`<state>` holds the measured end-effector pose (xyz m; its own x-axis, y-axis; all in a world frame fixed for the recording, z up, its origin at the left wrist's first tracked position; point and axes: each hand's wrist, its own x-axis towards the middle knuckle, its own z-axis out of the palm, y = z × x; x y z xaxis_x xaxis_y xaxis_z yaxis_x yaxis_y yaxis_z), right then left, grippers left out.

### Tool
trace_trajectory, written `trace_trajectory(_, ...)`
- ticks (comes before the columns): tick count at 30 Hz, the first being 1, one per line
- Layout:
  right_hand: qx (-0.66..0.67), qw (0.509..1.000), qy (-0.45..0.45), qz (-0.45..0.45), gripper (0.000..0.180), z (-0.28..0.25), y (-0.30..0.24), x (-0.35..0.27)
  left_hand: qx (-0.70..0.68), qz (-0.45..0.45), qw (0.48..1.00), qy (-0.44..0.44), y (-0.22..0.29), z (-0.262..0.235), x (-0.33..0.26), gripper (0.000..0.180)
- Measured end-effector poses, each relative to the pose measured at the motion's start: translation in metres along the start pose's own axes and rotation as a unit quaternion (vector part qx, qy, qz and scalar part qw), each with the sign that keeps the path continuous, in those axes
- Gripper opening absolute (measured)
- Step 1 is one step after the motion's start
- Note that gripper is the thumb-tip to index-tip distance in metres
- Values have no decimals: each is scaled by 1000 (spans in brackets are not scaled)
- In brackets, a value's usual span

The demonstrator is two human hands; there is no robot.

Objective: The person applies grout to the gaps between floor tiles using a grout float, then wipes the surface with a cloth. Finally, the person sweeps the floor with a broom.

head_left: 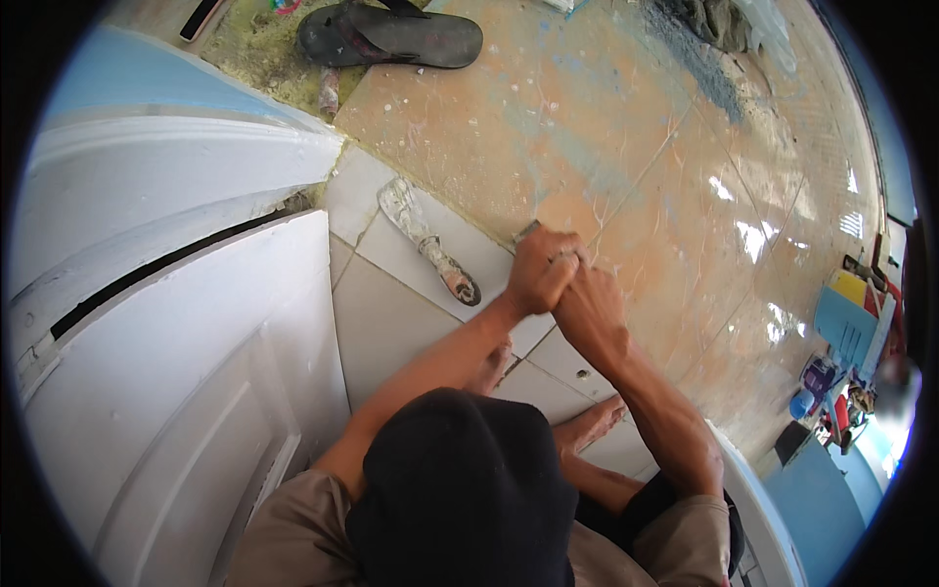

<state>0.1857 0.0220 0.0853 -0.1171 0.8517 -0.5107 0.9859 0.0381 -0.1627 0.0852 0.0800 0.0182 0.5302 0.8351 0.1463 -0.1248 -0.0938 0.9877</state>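
Note:
My left hand [539, 272] and my right hand [593, 305] are closed and pressed together, low over the floor where white tiles [391, 308] meet orange-brown tiles [606, 137]. A small flat-ended hand tool [527, 232] pokes out in front of my left hand, its end at the seam. The fingers hide the rest of the tool, and both hands appear wrapped around it. To the left of my hands a plaster-smeared trowel [426, 238] lies on the white tiles, its handle toward me. Neither hand touches it.
A white door [215, 391] and its frame [186, 166] stand at the left. At the far left lies a dark flip-flop [391, 37]. Grey debris [719, 83] and a plastic bag [771, 34] sit far right. Assorted items crowd the right edge, near a blue panel [822, 494].

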Motion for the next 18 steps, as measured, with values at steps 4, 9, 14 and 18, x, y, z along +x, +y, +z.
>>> trace_trajectory(4,77,995,-52,46,14,-8,0,5,-2,-42,999,-28,1,-10,4,24)
trace_trajectory(9,13,994,-89,62,18,0,1,1,-23,-6,1000,-2,0,-4,7,20)
trace_trajectory(14,76,995,-41,52,20,-2,3,-6,-1,32,999,8,3,2,1,23)
trace_trajectory(18,45,996,-52,59,20,-3,-2,5,27,36,999,-5,-7,-8,7,23)
